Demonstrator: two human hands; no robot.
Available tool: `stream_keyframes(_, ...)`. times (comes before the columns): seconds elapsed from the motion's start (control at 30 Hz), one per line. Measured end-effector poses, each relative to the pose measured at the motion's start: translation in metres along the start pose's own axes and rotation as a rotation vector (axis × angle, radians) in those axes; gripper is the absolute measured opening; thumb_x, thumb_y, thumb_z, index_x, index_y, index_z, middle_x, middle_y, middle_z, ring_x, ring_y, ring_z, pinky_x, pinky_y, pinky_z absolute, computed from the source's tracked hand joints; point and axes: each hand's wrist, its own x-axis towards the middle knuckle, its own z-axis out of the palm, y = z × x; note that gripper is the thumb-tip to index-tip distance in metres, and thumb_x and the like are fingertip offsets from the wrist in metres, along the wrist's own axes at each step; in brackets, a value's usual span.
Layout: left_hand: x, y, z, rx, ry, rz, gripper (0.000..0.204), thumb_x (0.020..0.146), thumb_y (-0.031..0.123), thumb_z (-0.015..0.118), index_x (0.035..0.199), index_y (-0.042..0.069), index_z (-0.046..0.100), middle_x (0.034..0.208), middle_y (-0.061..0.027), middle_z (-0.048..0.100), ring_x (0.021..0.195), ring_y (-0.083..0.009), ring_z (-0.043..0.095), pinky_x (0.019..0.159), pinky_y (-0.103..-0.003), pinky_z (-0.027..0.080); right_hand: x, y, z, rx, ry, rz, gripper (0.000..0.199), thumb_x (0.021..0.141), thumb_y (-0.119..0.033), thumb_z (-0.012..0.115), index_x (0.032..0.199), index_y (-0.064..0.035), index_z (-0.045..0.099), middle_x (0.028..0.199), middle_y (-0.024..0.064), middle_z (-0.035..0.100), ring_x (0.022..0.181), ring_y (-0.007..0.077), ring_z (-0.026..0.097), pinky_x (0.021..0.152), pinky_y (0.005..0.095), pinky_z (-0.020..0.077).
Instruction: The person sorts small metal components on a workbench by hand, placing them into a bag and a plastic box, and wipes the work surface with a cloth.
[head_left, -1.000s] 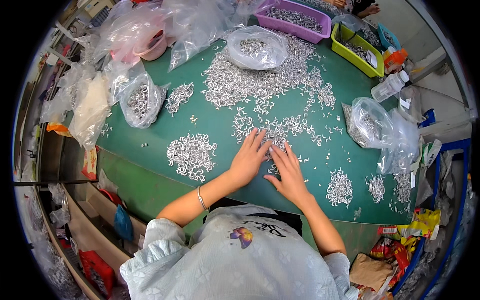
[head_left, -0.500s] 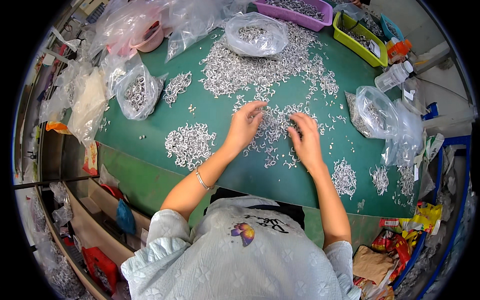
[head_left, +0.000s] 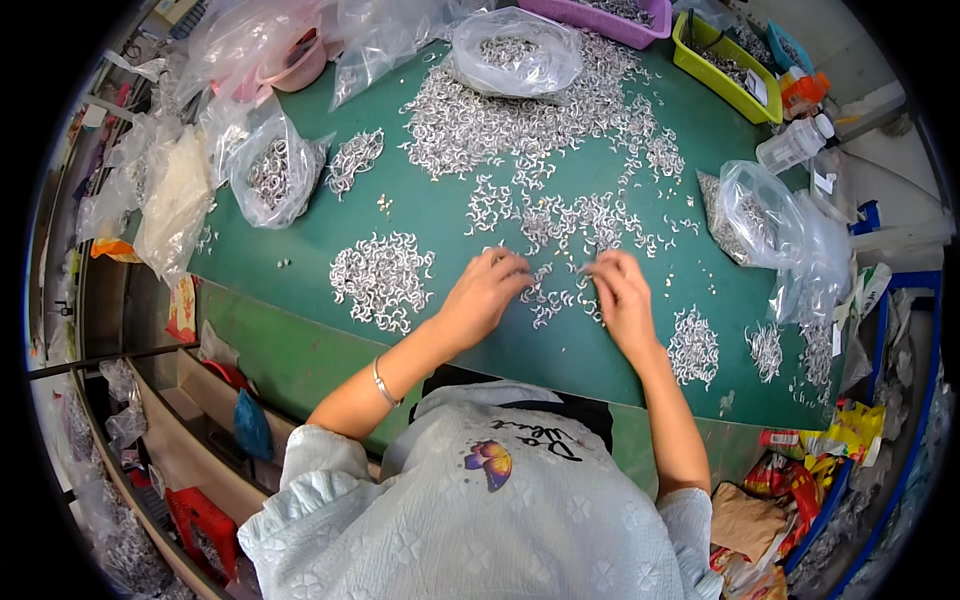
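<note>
My left hand and my right hand rest close together on a green table, fingers curled over a loose scatter of small curved metal pieces. Each hand pinches at the pieces with its fingertips; whether a piece is held is too small to tell. A sorted heap of the same pieces lies left of my left hand. Smaller heaps lie right of my right hand. A big spread of pieces covers the far middle of the table.
Clear plastic bags of pieces sit at the far middle, at the left and at the right. A purple tray and a yellow-green tray stand at the back. A plastic bottle lies at the right.
My hands have drawn back toward me from the scatter farther out and have come closer together. The fingers have curled from flat to pinching.
</note>
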Motion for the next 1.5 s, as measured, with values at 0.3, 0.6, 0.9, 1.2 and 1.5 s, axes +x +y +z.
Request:
stream_keyframes(0.3, 0.065, -0.006, 0.008, 0.065, 0.169, -0.02, 0.028, 0.085, -0.003, 0.058, 0.112, 0.004, 0.062, 0.124, -0.013, 0.056, 0.119, -0.0329, 0.05, 0.098, -0.04, 0.042, 0.039, 0.012, 0.009, -0.294, 0.029, -0.044, 0.035, 0.086, -0.019, 0.066, 0.117, -0.0048, 0.063, 0.134, 0.0119, 0.052, 0.128, 0.0336, 0.041, 0.105, 0.0491, 0.0307)
stream_keyframes(0.6, 0.001, 0.003, 0.0, 0.058, -0.173, -0.026, 0.049, 0.085, 0.011, 0.064, 0.133, 0.009, 0.052, 0.148, -0.0119, 0.038, 0.139, -0.0374, 0.029, 0.11, -0.055, 0.028, -0.028, -0.017, -0.02, -0.297, -0.393, -0.203, 0.059, 0.08, -0.029, 0.074, 0.13, -0.0048, 0.054, 0.149, 0.0102, 0.04, 0.143, 0.0353, 0.025, 0.113, 0.0559, 0.019)
stream_keyframes(0.9, -0.003, 0.021, 0.015, 0.337, -0.166, -0.145, 0.064, 0.086, 0.024, 0.066, 0.143, 0.011, 0.041, 0.155, -0.0132, 0.024, 0.142, -0.0417, 0.019, 0.108, -0.066, 0.022, -0.062, -0.038, -0.016, -0.359, -0.142, 0.044, 0.05, 0.086, -0.021, 0.068, 0.13, -0.004, 0.052, 0.151, 0.0117, 0.035, 0.144, 0.0355, 0.023, 0.113, 0.0565, 0.0156)
stream_keyframes(1.2, 0.017, 0.055, 0.035, 0.116, -0.036, -0.092, 0.041, 0.085, 0.002, 0.063, 0.125, 0.003, 0.057, 0.15, -0.015, 0.035, 0.14, -0.0367, 0.03, 0.112, -0.061, 0.02, -0.122, -0.004, -0.079, -0.321, 0.28, 0.147, 0.015, 0.082, -0.003, 0.067, 0.097, -0.0021, 0.07, 0.11, 0.0095, 0.067, 0.118, 0.0307, 0.056, 0.103, 0.0438, 0.0356)
stream_keyframes(1.5, 0.065, 0.1, 0.085, -0.032, -0.071, 0.125, 0.036, 0.081, 0.004, 0.068, 0.116, 0.009, 0.063, 0.106, -0.0068, 0.057, 0.099, -0.0251, 0.054, 0.086, -0.039, 0.036, -0.154, 0.027, -0.101, -0.275, 0.613, 0.315, 0.015, 0.083, 0.001, 0.063, 0.096, -0.003, 0.07, 0.108, 0.01, 0.066, 0.108, 0.0279, 0.058, 0.094, 0.0379, 0.0437)
